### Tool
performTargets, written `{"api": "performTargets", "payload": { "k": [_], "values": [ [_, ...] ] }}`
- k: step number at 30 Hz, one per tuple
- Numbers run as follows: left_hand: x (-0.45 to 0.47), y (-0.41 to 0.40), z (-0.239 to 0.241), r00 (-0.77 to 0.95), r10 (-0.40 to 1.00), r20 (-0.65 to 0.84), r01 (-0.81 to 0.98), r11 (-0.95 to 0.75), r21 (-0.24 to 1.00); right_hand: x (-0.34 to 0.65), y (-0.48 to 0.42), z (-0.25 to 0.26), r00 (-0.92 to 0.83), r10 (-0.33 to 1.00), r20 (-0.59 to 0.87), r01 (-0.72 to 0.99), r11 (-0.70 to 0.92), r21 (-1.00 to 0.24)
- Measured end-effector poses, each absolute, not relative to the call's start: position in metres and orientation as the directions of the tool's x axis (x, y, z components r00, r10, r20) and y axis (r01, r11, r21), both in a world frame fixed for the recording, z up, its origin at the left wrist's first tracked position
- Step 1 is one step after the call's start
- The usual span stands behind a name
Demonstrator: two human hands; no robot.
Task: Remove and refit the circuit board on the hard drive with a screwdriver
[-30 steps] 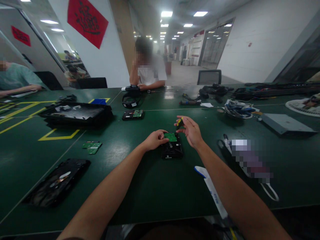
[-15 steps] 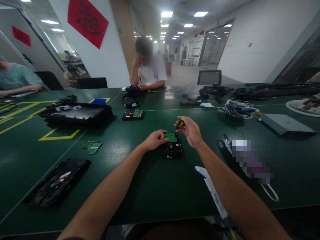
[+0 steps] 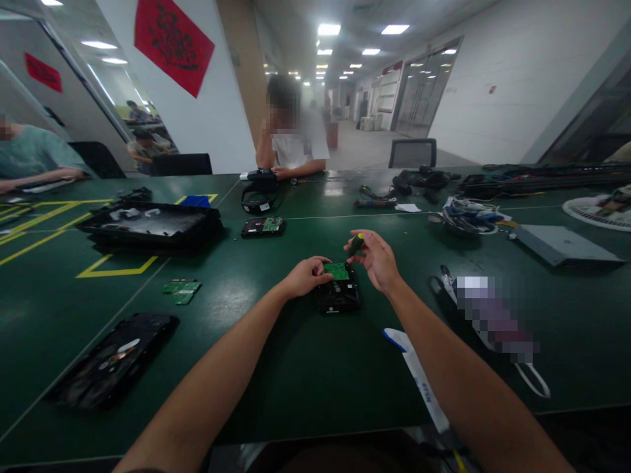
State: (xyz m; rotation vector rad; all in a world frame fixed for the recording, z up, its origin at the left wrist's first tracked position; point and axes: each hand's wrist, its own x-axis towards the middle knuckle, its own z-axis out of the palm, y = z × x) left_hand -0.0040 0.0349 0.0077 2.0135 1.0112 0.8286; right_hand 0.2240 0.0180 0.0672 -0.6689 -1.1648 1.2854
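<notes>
A black hard drive (image 3: 339,297) with a green circuit board (image 3: 337,270) on its upper half lies flat on the green table in front of me. My left hand (image 3: 308,274) grips the drive's left edge, the thumb over the board. Between the fingers of my right hand (image 3: 375,259) is a small screwdriver (image 3: 355,246) with a dark green and yellow handle, held upright above the drive's upper right corner. Its tip is too small to make out.
Left lie a loose green circuit board (image 3: 182,290), a black casing (image 3: 116,360) and a large black tray (image 3: 152,223). Another drive (image 3: 263,226) lies further back. On the right are a grey metal box (image 3: 566,245), a cable bundle (image 3: 470,213) and a phone-like object (image 3: 493,315). A person (image 3: 296,141) sits opposite.
The screwdriver handle has turned slightly in my right hand, showing less yellow on its side. My left hand and the hard drive have stayed put.
</notes>
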Motion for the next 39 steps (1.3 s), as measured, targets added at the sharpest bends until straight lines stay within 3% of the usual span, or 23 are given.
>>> {"api": "performTargets", "payload": {
  "k": [27, 35, 39],
  "values": [
    [-0.0050, 0.0359, 0.0064, 0.470, 0.861, 0.193, 0.402, -0.404, 0.822, 0.2232, 0.0170, 0.0680, -0.107, 0.956, 0.272, -0.364, 0.216, -0.906],
    [-0.0048, 0.0365, 0.0063, 0.473, 0.861, 0.189, 0.408, -0.404, 0.819, 0.2235, 0.0182, 0.0677, -0.095, 0.951, 0.293, -0.291, 0.255, -0.922],
    [-0.0057, 0.0375, 0.0040, 0.475, 0.855, 0.207, 0.396, -0.418, 0.818, 0.2232, 0.0185, 0.0668, -0.114, 0.951, 0.287, -0.352, 0.231, -0.907]
  ]
}}
